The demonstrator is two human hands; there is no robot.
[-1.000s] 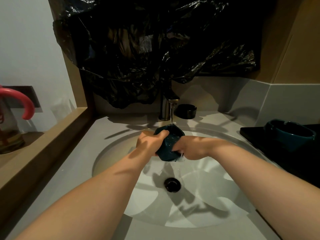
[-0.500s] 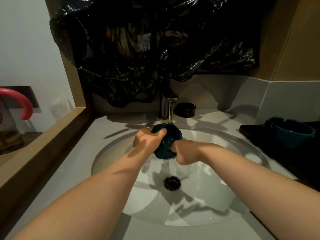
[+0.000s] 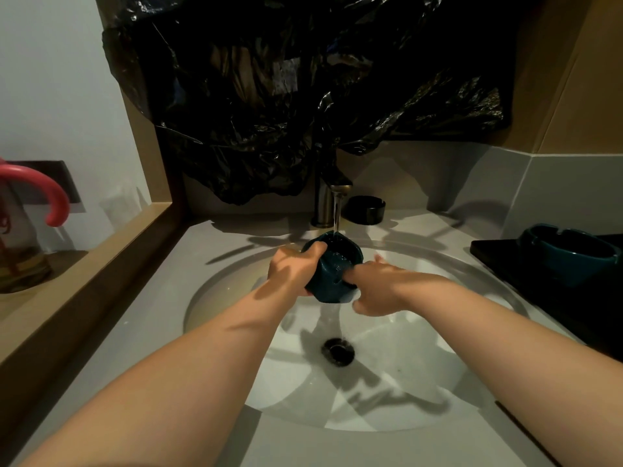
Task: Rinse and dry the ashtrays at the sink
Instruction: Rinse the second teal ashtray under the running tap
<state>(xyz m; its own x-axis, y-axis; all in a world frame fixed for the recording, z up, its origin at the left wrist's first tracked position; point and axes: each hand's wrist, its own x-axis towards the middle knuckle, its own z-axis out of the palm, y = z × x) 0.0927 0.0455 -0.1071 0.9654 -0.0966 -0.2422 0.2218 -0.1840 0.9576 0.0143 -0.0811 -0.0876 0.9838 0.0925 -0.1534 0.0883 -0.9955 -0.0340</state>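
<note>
While water runs from the tap (image 3: 332, 200) into the tilted teal ashtray (image 3: 332, 276) held over the sink (image 3: 421, 365), the left hand (image 3: 293, 271) grips its left side and the right hand (image 3: 377, 291) pinches its near wall. Rinsing looks to be the step in hand. Next it wants tipping out and a cloth, though I see none. A second teal ashtray (image 3: 569, 254) sits on a black tray (image 3: 499, 261) to the right, and a black ashtray (image 3: 365, 208) stands behind the tap. The counter (image 3: 151, 315) is grey, with black plastic sheeting (image 3: 286, 96) hanging above.
</note>
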